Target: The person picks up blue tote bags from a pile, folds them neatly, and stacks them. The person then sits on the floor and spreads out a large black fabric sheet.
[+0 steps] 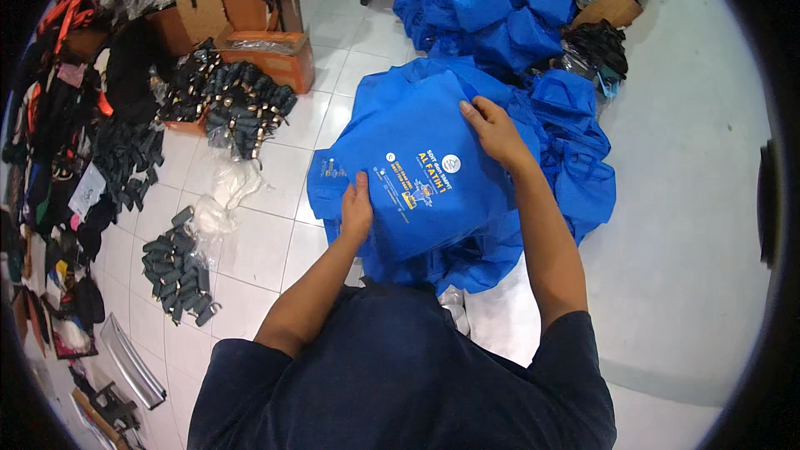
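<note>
left hand (357, 210), right hand (498, 135) — each grip holding a blue fabric bag (417, 121) — white-and-yellow lettering (432, 170) facing up.

The brightly lit floor (250, 254) is laid with glossy white tiles (329, 68).

The top edge crops the bag pile (492, 4), and the bottom edge the dark shirt (400, 383). On the held bag (417, 112), the smallest print (392, 194) (pale lines) is too tiny to read.

Blue bag (408, 137): white and yellow lettering (432, 162), round white emblem (450, 164).
</note>
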